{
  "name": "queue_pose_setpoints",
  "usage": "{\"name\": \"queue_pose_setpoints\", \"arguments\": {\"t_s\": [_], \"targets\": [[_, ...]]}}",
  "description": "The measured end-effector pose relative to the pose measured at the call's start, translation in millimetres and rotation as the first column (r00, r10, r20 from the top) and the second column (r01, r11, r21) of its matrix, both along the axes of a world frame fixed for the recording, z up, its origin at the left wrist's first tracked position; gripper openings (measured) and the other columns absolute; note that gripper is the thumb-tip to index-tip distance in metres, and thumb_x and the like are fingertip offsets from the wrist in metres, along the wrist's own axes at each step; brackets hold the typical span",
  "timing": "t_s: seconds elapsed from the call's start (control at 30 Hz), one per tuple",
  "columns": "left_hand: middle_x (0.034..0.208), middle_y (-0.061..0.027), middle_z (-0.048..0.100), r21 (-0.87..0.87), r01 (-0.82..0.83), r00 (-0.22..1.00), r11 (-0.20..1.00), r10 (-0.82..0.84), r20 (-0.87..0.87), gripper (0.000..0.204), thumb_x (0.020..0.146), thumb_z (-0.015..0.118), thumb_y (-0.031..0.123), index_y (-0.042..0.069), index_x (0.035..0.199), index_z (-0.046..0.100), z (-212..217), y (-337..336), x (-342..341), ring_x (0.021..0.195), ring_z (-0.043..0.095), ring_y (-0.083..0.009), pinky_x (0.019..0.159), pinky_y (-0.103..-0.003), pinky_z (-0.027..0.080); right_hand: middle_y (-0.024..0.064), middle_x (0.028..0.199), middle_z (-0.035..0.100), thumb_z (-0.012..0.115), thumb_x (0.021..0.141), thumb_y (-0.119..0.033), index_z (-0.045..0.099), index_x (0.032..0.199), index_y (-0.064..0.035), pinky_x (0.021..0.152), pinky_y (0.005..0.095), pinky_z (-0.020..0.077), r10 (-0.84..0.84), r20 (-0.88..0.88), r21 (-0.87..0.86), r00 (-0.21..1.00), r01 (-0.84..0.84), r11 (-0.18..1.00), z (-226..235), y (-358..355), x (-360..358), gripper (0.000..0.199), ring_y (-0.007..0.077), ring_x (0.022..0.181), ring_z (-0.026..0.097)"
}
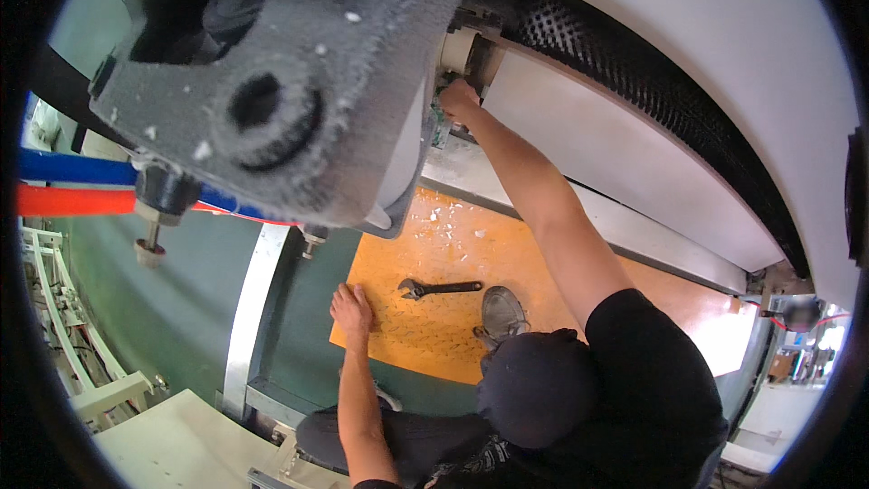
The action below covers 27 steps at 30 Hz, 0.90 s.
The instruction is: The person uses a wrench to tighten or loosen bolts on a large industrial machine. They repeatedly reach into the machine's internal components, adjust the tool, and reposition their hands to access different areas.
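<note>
Right hand (459, 100), upper centre, curled beside cream cylinder (458, 48), can't tell if gripping; left hand (351, 309), half-open, seemingly empty, at orange board (387, 264) edge, maybe balancing; wrench (444, 288) nearby, presumably for reach.

Flat, littered orange board (407, 258)

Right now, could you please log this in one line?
Co-worker's right hand at machine | left hand at edge of orange board | wrench on board

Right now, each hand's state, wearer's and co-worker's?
Wearer's left: not visible.
Wearer's right: not visible.
Co-worker's left hand: by orange board, grip unclear.
Co-worker's right hand: at machine, grip hidden.
</note>
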<state>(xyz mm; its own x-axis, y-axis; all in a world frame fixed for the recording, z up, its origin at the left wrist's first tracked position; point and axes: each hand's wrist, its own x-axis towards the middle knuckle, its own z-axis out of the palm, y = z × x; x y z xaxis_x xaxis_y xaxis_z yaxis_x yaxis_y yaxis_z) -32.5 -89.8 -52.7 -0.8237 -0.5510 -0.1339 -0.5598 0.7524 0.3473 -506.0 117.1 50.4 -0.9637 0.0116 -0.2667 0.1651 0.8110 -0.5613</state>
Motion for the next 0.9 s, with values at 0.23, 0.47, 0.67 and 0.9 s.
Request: {"name": "queue_pose_setpoints", "arguments": {"t_s": [0.23,0.47,0.67,0.9], "targets": [[0.107,-0.0169,0.054,-0.049,0.015,0.998,0.999,-0.017,-0.055,0.048,0.092,0.043,0.038,-0.002,0.118,0.047,-0.8,7.1,-0.9,0.101,0.049,-0.035,0.091,-0.045,0.033,0.0213,0.09,0.064,0.058,0.08,-0.009,0.063,0.092,0.0038,0.061,0.0393,0.0522,0.064,0.008,-0.01,0.998,-0.064,0.998,23.1,-6.8,-3.0,0.018,0.0281,0.08,0.065],[0.108,-0.0183,0.054,-0.041,-0.004,0.999,0.999,0.002,-0.044,0.051,0.092,0.042,0.039,-0.003,0.119,0.047,-4.7,0.7,10.4,0.102,0.049,-0.0354,0.093,-0.046,0.032,0.0206,0.098,0.064,0.057,0.077,-0.01,0.062,0.102,0.0023,0.072,0.0383,0.0531,0.189,0.117,0.247,0.975,-0.213,0.945,45.9,-14.9,13.7,0.028,0.0289,0.089,0.065],[0.105,-0.0186,0.054,-0.082,0.05,0.997,0.995,-0.054,-0.052,0.05,0.092,0.042,0.039,-0.003,0.118,0.047,9.2,11.9,-11.3,0.098,0.05,-0.0355,0.09,-0.045,0.034,0.02,0.08,0.063,0.058,0.076,-0.011,0.067,0.08,-0.0003,0.054,0.0454,0.0487,0.371,0.263,0.372,0.891,-0.448,0.813,18.2,20.2,-39.6,0.015,0.0295,0.072,0.062],[0.102,-0.0182,0.054,-0.068,0.003,0.996,0.998,-0.009,-0.084,0.049,0.091,0.044,0.039,-0.003,0.116,0.049,-4.7,-2.2,14.9,0.095,0.051,-0.0358,0.088,-0.045,0.035,0.0164,0.065,0.06,0.056,0.076,-0.009,0.06,0.066,0.0038,0.038,0.0444,0.0386,0.497,-0.227,0.419,0.837,-0.377,0.826,0.0,-8.2,12.0,0.016,0.0283,0.048,0.052]]}}
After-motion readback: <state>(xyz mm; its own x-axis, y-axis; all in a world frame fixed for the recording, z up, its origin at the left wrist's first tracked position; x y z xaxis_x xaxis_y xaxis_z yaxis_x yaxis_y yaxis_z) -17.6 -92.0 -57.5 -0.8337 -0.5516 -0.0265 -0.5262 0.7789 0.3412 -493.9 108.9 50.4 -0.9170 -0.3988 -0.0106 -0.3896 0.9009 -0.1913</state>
